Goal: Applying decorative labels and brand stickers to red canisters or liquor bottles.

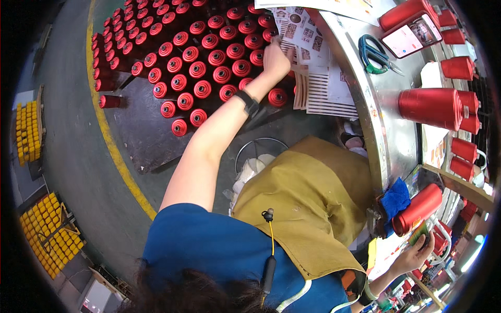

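Note:
My left arm stretches far forward over a group of red fire extinguisher cylinders (202, 88). My left hand (278, 58) is at the edge of a stack of printed sticker sheets (324, 88), fingers closed on a sheet's edge. At the lower right, my right hand (415, 256) is closed round a small green and yellow piece whose kind I cannot make out. Just beside it, a red cylinder (420, 208) lies tilted on the bench, next to a blue cloth (395, 201).
A metal bench (360, 62) runs along my right, bearing scissors (377, 55), a phone (412, 35) and more red cylinders (430, 108). Yellow items (52, 235) stand in rows at far left, beyond a yellow floor line (117, 161). A wire-rimmed bin (253, 161) stands by my apron.

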